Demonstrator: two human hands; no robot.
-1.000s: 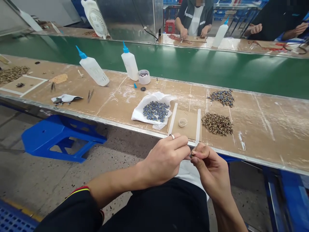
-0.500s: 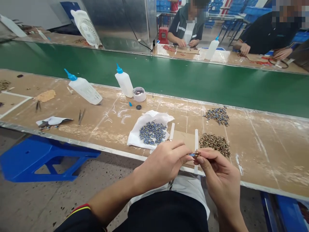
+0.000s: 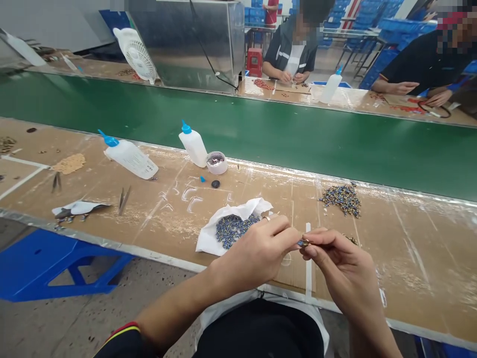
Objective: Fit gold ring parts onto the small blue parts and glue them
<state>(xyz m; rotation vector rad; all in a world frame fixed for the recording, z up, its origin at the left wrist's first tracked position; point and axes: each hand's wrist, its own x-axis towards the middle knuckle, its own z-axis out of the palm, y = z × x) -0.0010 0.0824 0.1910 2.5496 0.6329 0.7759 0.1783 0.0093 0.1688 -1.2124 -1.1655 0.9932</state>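
My left hand [image 3: 257, 251] pinches a tiny blue part [image 3: 300, 243] between thumb and fingertips. Right against it, my right hand [image 3: 345, 266] pinches a tiny brass-coloured part [image 3: 306, 242]; the fingertips nearly meet, and how the two parts join is too small to tell. Just beyond my left hand, a heap of small blue parts [image 3: 230, 231] lies on crumpled white paper or cloth [image 3: 206, 241]. Behind my right fingers a brass-coloured heap [image 3: 351, 239] is mostly hidden. Farther back sits a pile of blue-and-gold pieces [image 3: 341, 200].
Two white squeeze bottles with blue tips [image 3: 194, 145] [image 3: 132, 159] and a tape roll [image 3: 216, 162] stand on the cardboard-covered bench [image 3: 410, 219]. Tweezers [image 3: 124, 200] lie left. Beyond runs a green conveyor belt [image 3: 268, 127], with co-workers [image 3: 290, 54] across it. A blue stool [image 3: 63, 263] stands below.
The view has tilted up, so the bench sits lower in it. Both hands stay together holding the small parts, and my right hand now covers most of the brass-coloured heap.
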